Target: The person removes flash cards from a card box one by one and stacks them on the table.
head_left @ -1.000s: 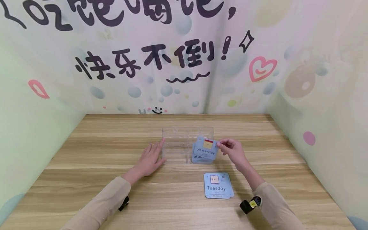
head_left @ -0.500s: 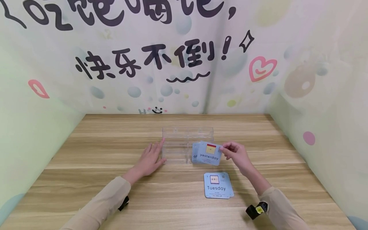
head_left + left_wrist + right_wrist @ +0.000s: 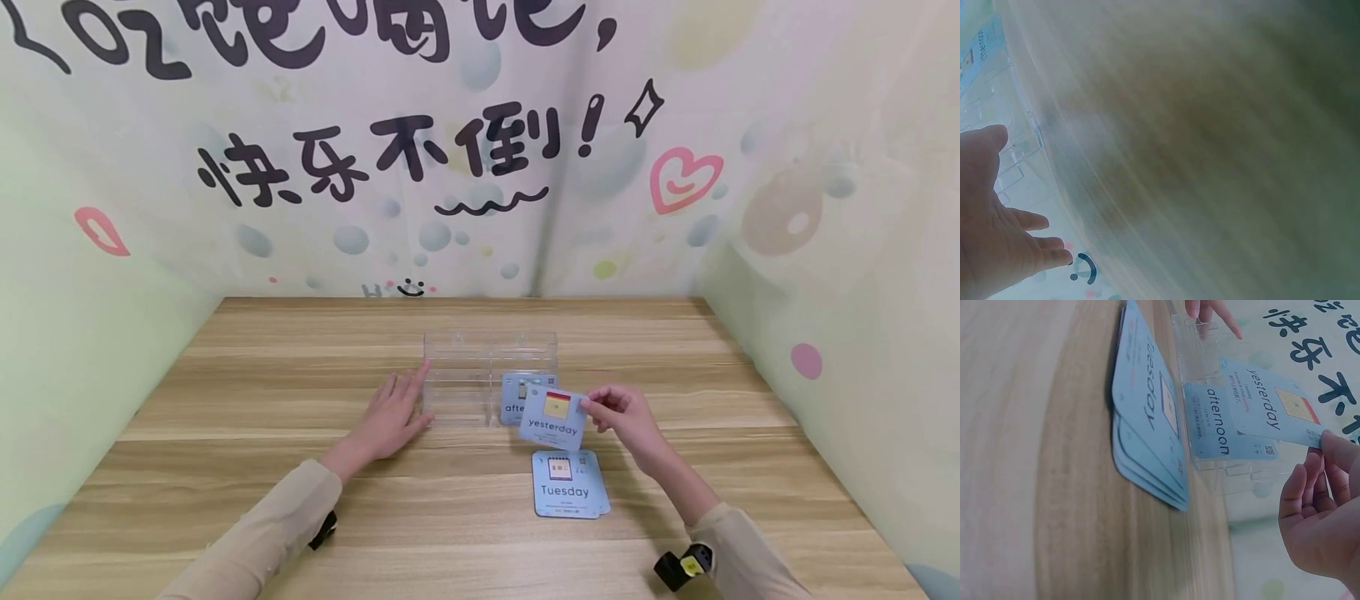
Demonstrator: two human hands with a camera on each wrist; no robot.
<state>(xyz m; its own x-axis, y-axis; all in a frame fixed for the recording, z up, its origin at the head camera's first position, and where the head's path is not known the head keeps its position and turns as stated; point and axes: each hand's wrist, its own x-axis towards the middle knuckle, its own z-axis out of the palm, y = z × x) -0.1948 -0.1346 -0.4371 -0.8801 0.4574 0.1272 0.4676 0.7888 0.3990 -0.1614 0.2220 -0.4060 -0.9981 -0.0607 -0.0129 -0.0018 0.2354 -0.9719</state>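
Note:
A clear plastic rack (image 3: 457, 400) stands mid-table, an "afternoon" card (image 3: 1210, 425) in its lower right pocket. My right hand (image 3: 626, 421) pinches the "yesterday" card (image 3: 553, 421) by its upper right corner, in front of that pocket and partly covering the card there. My left hand (image 3: 388, 421) touches the rack's left side with fingers extended; the left wrist view shows the hand (image 3: 997, 219) with its fingers relaxed beside the clear plastic.
On the wooden table (image 3: 262, 400), nearer than the rack, lies a small stack of blue cards with "Tuesday" (image 3: 566, 492) on top. A printed cloth backdrop (image 3: 337, 242) rises behind the table's back edge.
My right hand has drawn the "yesterday" card down and to the right, away from the rack's pocket, uncovering more of the card there. My left hand stays in place.

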